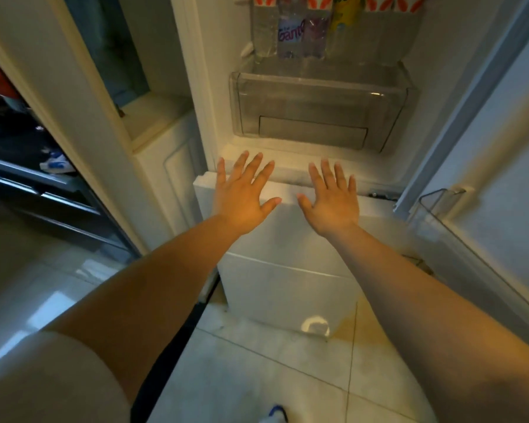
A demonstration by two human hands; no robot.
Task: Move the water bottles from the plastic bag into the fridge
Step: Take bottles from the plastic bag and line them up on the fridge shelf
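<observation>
The white fridge stands open in front of me. On its shelf at the top of the view lie several water bottles, clear plastic with coloured labels, above a transparent crisper drawer. My left hand and my right hand are both stretched out flat, palms down and fingers spread, over the ledge below the drawer. Neither hand holds anything. No plastic bag is in view.
The open fridge door with a clear door bin is at the right. A white cabinet stands close on the left, with a dark shelving unit further left. Pale floor tiles lie below.
</observation>
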